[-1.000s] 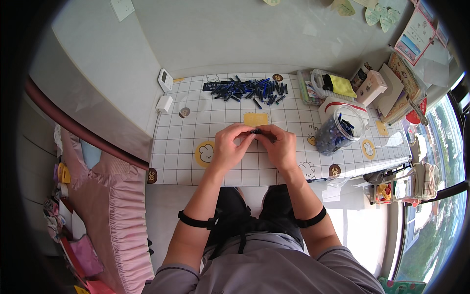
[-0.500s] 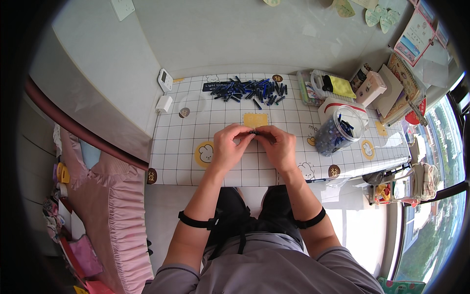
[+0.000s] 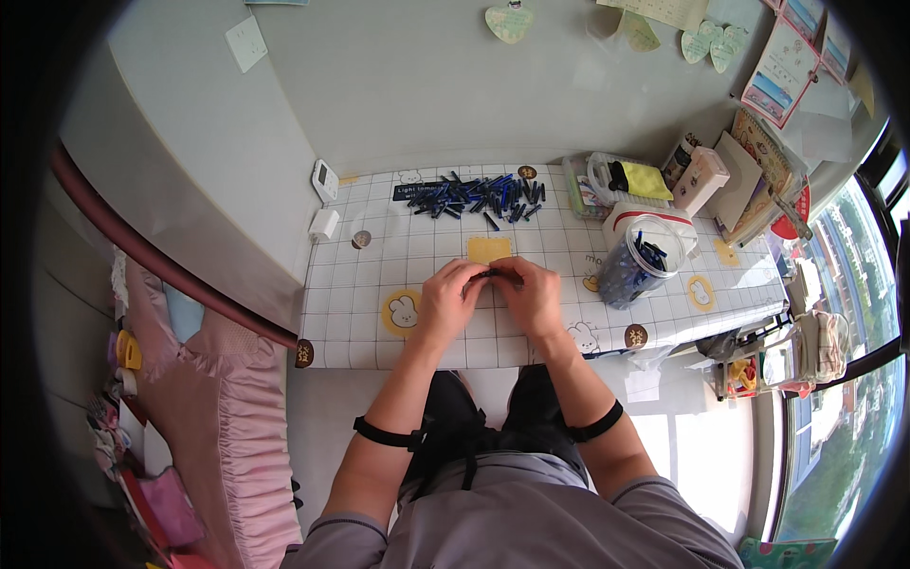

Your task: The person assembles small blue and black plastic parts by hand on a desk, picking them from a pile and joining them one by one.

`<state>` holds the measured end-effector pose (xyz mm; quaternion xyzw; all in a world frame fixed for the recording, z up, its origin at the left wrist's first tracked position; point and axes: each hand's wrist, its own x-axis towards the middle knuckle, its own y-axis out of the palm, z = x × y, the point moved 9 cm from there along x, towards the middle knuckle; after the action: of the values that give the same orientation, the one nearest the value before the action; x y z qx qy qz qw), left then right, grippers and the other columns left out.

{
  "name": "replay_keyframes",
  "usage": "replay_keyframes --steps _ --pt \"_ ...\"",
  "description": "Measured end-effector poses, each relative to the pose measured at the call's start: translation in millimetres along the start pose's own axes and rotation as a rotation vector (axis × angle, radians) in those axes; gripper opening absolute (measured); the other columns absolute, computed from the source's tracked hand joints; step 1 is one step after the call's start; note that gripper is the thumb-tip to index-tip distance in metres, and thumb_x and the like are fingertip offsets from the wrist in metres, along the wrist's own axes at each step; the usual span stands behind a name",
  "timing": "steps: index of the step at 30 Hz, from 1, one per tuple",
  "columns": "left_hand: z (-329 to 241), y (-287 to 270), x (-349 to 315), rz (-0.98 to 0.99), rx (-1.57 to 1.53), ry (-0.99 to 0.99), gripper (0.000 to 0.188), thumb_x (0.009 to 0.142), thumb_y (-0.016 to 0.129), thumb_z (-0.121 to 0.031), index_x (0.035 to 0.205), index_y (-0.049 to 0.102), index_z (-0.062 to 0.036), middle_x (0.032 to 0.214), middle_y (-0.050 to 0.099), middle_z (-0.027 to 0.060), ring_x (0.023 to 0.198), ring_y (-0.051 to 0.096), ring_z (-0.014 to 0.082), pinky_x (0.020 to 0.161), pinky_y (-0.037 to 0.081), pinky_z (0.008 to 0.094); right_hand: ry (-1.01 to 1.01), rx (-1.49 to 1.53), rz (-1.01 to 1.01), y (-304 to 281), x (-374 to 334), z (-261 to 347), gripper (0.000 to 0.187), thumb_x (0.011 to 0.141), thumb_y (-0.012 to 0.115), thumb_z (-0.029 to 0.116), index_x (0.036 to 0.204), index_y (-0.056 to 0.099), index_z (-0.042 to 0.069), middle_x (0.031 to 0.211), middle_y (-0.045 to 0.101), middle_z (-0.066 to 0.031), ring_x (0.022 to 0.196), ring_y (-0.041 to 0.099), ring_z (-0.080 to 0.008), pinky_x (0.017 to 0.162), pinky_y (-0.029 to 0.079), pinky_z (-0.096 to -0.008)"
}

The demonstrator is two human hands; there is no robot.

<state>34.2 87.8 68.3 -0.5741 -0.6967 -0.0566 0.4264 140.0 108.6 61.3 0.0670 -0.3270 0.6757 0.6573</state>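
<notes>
My left hand (image 3: 446, 302) and my right hand (image 3: 531, 301) meet at the fingertips over the middle of the table. Thumbs and fingers of both pinch a small dark tube (image 3: 492, 273), which looks like an ink cartridge; the fingers cover most of it. Beyond them, toward the wall, lies a loose heap of similar dark blue and black tubes (image 3: 464, 197). One single tube (image 3: 491, 222) lies at the near side of the heap. To the right of my right hand stands a clear open jar (image 3: 618, 277) with more blue tubes inside.
A white grid-patterned cloth covers the table (image 3: 365, 327). Behind the jar are a white box with a red stripe (image 3: 671, 214), a clear case (image 3: 599, 175) with a yellow cloth (image 3: 648, 180), and a pink box (image 3: 700, 180). A white timer (image 3: 325, 180) stands far left.
The view has tilted up slightly, so the table sits lower in the picture. Both hands stay together, and more of the dark tube shows between the fingers.
</notes>
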Motion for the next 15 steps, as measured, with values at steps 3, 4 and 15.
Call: replay_keyframes --steps 3,4,15 --pt "-1.5 2.3 1.9 -0.031 0.029 0.070 0.015 0.062 0.054 0.004 0.075 0.052 -0.0005 0.071 0.053 0.0101 0.059 0.053 0.0232 0.051 0.043 0.0271 -0.028 0.007 -0.031 0.1 2.0 -4.8 0.016 0.060 0.054 -0.001 0.075 0.054 0.002 0.069 0.056 -0.0108 0.060 0.055 -0.0210 0.054 0.044 -0.0249" --pt "-2.1 3.0 3.4 -0.037 0.034 0.091 0.015 0.062 0.054 0.004 0.076 0.052 -0.0006 0.071 0.053 0.0101 0.059 0.053 0.0241 0.051 0.043 0.0280 -0.063 -0.026 -0.040 0.9 2.7 -5.7 0.016 0.059 0.054 -0.001 0.075 0.054 0.002 0.069 0.055 -0.0111 0.060 0.055 -0.0223 0.054 0.043 -0.0261" --pt "1.7 5.6 26.4 0.140 0.101 0.066 0.012 0.061 0.053 0.004 0.072 0.051 0.0008 0.070 0.053 0.0124 0.061 0.052 0.0259 0.051 0.043 0.0296 -0.148 -0.096 -0.052 3.1 14.1 8.7 0.014 0.061 0.053 0.000 0.075 0.051 0.002 0.067 0.055 -0.0112 0.060 0.054 -0.0244 0.054 0.043 -0.0283"
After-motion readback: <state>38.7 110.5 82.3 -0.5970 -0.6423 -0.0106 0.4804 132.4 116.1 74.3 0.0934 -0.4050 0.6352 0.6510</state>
